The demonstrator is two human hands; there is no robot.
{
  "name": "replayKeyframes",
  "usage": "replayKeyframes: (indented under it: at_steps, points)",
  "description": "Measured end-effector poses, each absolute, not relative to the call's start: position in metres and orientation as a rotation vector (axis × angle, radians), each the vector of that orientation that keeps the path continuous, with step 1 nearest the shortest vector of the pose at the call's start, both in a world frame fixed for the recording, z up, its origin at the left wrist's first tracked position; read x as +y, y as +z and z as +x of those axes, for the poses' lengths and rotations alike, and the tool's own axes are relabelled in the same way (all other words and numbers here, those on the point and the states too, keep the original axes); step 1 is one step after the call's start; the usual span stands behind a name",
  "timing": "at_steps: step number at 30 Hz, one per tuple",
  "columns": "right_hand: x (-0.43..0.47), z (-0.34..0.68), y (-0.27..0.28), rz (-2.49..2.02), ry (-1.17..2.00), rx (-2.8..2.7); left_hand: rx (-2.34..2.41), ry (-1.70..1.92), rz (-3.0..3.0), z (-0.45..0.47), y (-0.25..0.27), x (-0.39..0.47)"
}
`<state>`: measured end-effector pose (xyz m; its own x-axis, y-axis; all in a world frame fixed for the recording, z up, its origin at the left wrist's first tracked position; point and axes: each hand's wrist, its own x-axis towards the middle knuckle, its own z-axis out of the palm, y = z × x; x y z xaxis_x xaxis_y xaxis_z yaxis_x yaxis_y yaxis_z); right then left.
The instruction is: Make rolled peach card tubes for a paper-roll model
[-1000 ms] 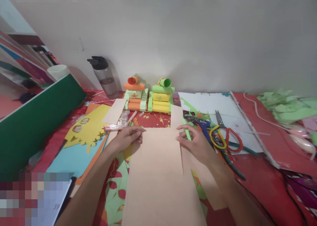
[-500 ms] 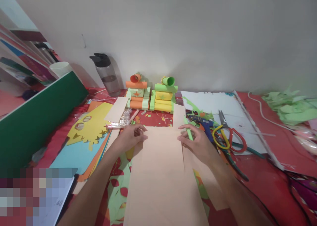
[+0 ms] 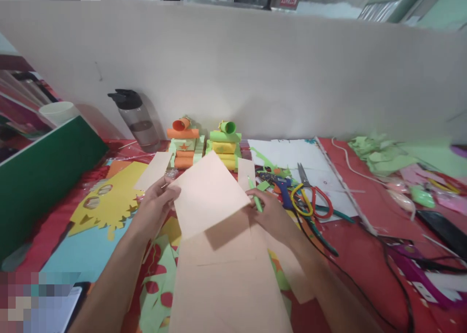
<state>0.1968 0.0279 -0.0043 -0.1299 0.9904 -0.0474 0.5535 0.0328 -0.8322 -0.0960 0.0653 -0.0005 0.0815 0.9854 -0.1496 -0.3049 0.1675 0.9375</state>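
A pale peach sheet of paper [image 3: 211, 194] is lifted and turned cornerwise above larger peach sheets [image 3: 226, 294]. My left hand [image 3: 155, 206] is closed on its left corner, thumb on top. At the right corner is my right hand [image 3: 268, 209], its fingers closed around a light green pen [image 3: 258, 203]; whether they also pinch the sheet is partly hidden. Behind the raised sheet stand two rolled-paper models, one orange and green [image 3: 183, 146], the other yellow and green [image 3: 225, 137]. Small peach pieces [image 3: 155, 170] lie beside them.
Scissors [image 3: 304, 177], a blue glue gun [image 3: 282, 187] and pliers [image 3: 323, 236] lie to the right with a dark cable. On the left are a water bottle [image 3: 134, 121], a green panel [image 3: 47, 177] and cut yellow paper [image 3: 109, 197]. A wall [image 3: 233, 70] closes off the back.
The peach sheet has been raised off the stack and turned cornerwise. My left hand now grips its corner, while the pen stays in my right hand. The view has shifted right and up.
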Motion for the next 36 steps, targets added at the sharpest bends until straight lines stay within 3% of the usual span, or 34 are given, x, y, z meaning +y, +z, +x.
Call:
replayKeyframes:
  at_steps: [12, 19, 25, 29, 36]
  points:
    - [0.024, 0.199, -0.001, -1.603, 0.505, -2.152, 0.861, 1.007, 0.741, -0.067, -0.002, 0.054]
    - [0.012, 0.219, 0.026, -1.702, 0.729, -2.361, 1.006, 1.214, 0.629, -0.064, -0.003, 0.053]
    - [0.016, 0.237, 0.027, -1.798, 0.73, -2.242, 1.166, 1.153, 0.714, -0.058, -0.014, 0.052]
    - [0.025, 0.255, 0.025, -1.957, 0.511, -2.068, 1.231, 1.07, 0.817, -0.059, -0.025, 0.052]
    - [0.025, 0.306, 0.013, -2.488, -0.195, -1.837, 1.275, 1.037, 0.86, -0.061, -0.034, 0.05]
